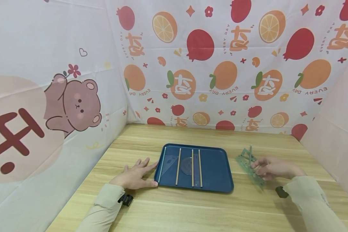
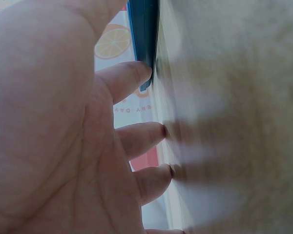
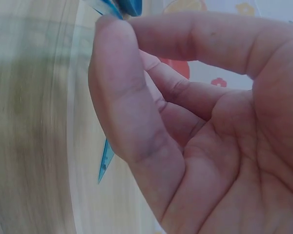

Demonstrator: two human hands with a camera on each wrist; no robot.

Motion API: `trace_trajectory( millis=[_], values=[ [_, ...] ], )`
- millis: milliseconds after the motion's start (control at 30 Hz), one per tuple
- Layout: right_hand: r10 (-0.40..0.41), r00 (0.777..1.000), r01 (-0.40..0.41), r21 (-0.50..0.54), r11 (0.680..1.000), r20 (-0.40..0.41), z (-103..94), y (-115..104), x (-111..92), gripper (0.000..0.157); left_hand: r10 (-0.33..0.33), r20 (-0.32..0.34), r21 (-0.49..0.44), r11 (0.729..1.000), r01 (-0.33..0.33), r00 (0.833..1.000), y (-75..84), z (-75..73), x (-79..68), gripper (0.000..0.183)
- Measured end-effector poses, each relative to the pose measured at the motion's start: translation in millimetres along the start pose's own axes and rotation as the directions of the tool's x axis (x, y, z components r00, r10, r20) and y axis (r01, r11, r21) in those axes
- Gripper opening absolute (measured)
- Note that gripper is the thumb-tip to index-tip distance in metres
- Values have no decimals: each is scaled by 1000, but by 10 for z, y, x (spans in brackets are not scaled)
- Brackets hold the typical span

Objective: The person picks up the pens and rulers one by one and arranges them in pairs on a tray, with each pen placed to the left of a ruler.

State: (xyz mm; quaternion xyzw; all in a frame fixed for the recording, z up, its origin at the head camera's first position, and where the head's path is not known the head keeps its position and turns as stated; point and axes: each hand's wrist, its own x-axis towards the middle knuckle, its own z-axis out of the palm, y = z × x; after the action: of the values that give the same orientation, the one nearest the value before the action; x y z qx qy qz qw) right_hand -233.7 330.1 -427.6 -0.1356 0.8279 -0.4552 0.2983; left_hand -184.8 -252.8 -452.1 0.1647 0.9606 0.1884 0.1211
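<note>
My right hand (image 1: 274,168) pinches a translucent green drawing template (image 1: 243,161) with cut-outs and a green pencil (image 1: 250,152), right of the blue tray (image 1: 217,170). In the right wrist view, thumb and a finger meet on them at the top edge; a pointed template corner (image 3: 105,162) shows below. My left hand (image 1: 134,177) lies with fingers spread on the table, touching the tray's left rim. On the tray lie a green pencil (image 1: 161,166), several wooden pencils (image 1: 178,167), a clear set square (image 1: 169,167), a clear protractor (image 1: 186,166) and a clear ruler (image 1: 196,170).
The wood-grain table (image 1: 179,209) extends around the tray. Fruit-printed cloth (image 1: 203,80) hangs behind it, a bear-printed cloth (image 1: 32,96) stands at the left, and a pale cloth (image 1: 336,129) at the right. Dark wrist devices (image 1: 127,199) sit at both cuffs.
</note>
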Motion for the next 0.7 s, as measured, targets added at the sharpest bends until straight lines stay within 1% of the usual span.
trace_trajectory(
  millis=[100,300,533,700],
  values=[
    [-6,1000,5,13,1000,11,15,-25,-7,43,0,-6,-1,1000,0,1000,3,-1,-3,94],
    [-14,1000,14,9,1000,14,53,-56,-14,44,-1,-10,-5,1000,1,1000,4,1,-7,95],
    [-32,999,31,36,999,29,86,-57,15,43,-9,0,-3,1000,9,1000,-2,6,-5,94],
    [-48,999,47,44,998,19,111,-64,41,45,-6,5,-6,1000,6,1000,8,1,-3,94]
  ],
)
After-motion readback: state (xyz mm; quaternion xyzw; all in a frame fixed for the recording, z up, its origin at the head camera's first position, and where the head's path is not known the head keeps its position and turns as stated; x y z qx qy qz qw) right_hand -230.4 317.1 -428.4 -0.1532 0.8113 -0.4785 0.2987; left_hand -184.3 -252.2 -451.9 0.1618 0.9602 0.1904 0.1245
